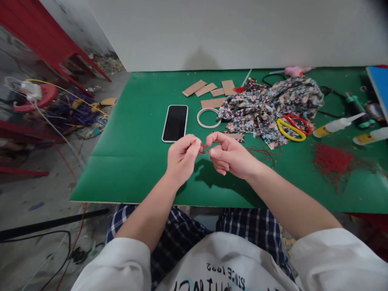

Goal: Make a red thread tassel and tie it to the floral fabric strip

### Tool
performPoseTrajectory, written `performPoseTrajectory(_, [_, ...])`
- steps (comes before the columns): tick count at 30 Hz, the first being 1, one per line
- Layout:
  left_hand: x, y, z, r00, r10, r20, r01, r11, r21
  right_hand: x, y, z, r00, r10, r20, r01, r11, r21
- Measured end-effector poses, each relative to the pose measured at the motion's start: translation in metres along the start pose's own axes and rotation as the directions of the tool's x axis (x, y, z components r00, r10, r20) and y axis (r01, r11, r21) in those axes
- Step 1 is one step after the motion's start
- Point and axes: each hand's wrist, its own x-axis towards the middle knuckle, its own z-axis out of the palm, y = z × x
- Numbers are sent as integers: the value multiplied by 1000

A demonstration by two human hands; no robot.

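My left hand (182, 157) is closed, its thumb and forefinger pinching a thin red cord (205, 147) above the green table (121, 161). Facing it, my right hand (228, 153) has thumb and forefinger curled around the other side of the same cord, which looks looped between the fingertips. Behind my left hand lies a phone (175, 123) with a dark screen. A white ring (199, 117) rests beyond my hands, and loose red cord (263, 155) lies right of my right hand.
Patterned fabric (273, 101) is bunched at the back right, with yellow-handled scissors (291, 131) and red handles on it. Cardboard pieces (194, 87) lie at the back. Glue bottles (333, 127) and a red thread pile (336, 159) are at the right.
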Motion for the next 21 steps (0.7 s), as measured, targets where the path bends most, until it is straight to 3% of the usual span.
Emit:
performPoseTrajectory(6, [0, -1, 4, 995, -63, -82, 62, 998, -9, 1, 6, 5, 997, 46, -58, -55, 985, -163])
performPoseTrajectory(14, [-1, -1, 8, 980, -189, -56, 181, 976, -123, 0, 10, 6, 996, -52, -78, 16, 918, -397])
performPoseTrajectory(17, [-1, 1, 7, 982, -184, -40, 183, 983, -36, 0, 3, 4, 968, -201, -148, 68, 783, -618])
performPoseTrajectory(19, [0, 2, 5, 985, -171, 2, 171, 985, 32, -1, -3, 2, 911, -358, -203, 100, 673, -733])
performPoseTrajectory(21, [0, 1, 3, 981, -170, 94, 164, 984, 65, -2, -7, -1, 863, -464, -200, 154, 619, -770])
